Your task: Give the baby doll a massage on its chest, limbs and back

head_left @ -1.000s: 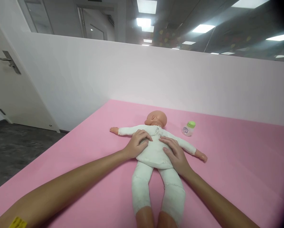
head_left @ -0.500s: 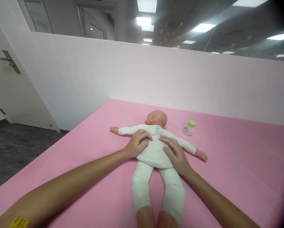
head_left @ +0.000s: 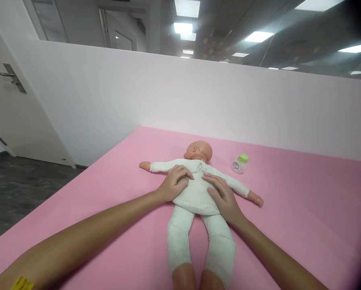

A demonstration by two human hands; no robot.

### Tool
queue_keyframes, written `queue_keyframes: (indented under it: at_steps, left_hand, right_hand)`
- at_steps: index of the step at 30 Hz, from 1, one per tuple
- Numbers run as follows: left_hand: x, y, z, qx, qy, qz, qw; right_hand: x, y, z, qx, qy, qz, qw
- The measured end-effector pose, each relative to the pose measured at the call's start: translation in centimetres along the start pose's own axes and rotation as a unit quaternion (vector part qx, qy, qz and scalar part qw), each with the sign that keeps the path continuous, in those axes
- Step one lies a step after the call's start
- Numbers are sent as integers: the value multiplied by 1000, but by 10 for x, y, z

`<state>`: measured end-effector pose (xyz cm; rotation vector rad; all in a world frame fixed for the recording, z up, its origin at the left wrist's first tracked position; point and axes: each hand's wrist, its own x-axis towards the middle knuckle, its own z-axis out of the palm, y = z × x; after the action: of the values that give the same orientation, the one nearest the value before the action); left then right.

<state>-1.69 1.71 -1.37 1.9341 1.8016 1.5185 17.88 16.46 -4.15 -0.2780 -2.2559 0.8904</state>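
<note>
Left hand [head_left: 173,183] and right hand [head_left: 223,194] lie flat, fingers apart, clasping nothing, on the doll's [head_left: 198,193] torso (long axis running away from the person), on the pink table [head_left: 289,209]; bottle [head_left: 240,163] beyond right.

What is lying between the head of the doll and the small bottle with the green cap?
Nothing: the head view shows only bare pink mat between the doll head and the bottle. Both hands, left hand and right hand, rest on the doll's torso.
</note>
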Motion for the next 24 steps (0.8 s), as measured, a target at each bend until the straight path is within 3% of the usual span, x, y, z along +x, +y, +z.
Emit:
queue_keyframes:
  at_steps: [24]
  left_hand:
    - [1, 1, -1, -2, 0, 1, 1000]
  right_hand:
    - [0, -2, 0, 8, 0, 3, 1000]
